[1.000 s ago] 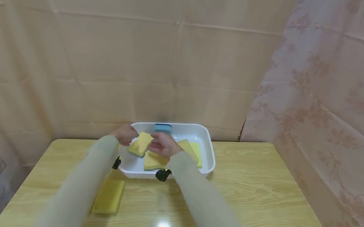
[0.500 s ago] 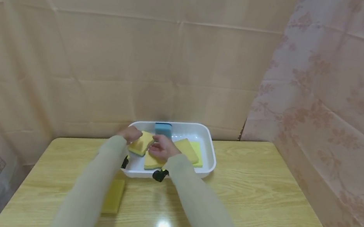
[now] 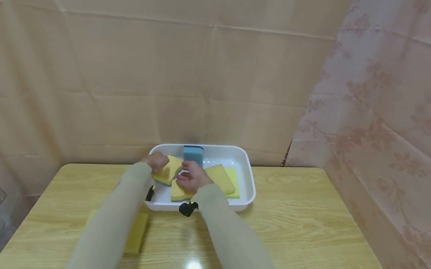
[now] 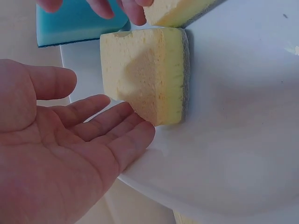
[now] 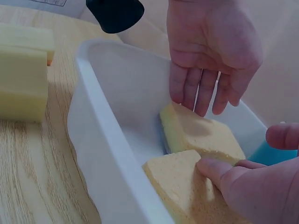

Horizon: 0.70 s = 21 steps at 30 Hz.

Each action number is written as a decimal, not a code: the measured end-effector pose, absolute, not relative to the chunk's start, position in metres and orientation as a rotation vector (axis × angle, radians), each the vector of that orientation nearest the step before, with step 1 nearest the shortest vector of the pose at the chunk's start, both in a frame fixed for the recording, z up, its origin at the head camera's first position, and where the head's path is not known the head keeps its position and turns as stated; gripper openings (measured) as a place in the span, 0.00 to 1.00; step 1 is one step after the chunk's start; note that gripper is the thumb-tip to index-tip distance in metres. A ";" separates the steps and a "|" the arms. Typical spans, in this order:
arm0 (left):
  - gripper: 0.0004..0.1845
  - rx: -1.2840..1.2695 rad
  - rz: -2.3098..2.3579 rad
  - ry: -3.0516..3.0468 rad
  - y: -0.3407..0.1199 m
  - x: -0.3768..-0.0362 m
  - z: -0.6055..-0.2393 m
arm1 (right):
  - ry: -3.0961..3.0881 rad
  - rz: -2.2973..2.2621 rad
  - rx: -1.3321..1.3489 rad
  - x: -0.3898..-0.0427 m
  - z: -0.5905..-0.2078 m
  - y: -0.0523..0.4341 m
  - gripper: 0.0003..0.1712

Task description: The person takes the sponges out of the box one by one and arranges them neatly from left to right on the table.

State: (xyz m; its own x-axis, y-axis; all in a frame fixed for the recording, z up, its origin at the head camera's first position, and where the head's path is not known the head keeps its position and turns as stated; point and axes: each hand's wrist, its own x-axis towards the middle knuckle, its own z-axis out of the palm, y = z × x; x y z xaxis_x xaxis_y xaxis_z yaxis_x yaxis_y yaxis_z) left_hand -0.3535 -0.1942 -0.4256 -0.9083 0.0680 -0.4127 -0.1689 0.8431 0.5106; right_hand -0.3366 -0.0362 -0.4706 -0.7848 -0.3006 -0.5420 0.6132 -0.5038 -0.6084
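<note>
1. The left yellow sponge (image 4: 128, 70) is laid grey side down in the left end of the white tray (image 5: 103, 126); it is probably best squared up by light pushes on its edge
2. Nothing is gripped by the left hand (image 4: 70, 140); its extended fingers are set at that edge, and pressure is best spread across them all
3. The neighbouring yellow sponge (image 5: 182, 182) seems lightly touched by the right hand (image 5: 261, 186), loose-fingered and grasping nothing; dragging should be avoided
4. The blue sponge (image 3: 193, 154), by the far wall, should be left unbumped
</note>
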 end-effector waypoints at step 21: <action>0.28 0.027 0.702 2.665 -0.189 -0.354 -0.426 | 0.987 -2.297 0.432 -0.336 -0.471 -0.038 0.37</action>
State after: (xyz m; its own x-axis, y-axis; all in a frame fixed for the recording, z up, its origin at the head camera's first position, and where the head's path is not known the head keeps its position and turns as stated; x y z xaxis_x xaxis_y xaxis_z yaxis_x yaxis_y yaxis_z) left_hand -0.3535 -0.1887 -0.4261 -0.9263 0.1143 -0.3590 -0.0775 0.8747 0.4785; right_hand -0.3360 -0.0383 -0.4713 -0.7698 -0.3937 -0.5024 0.6354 -0.5467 -0.5453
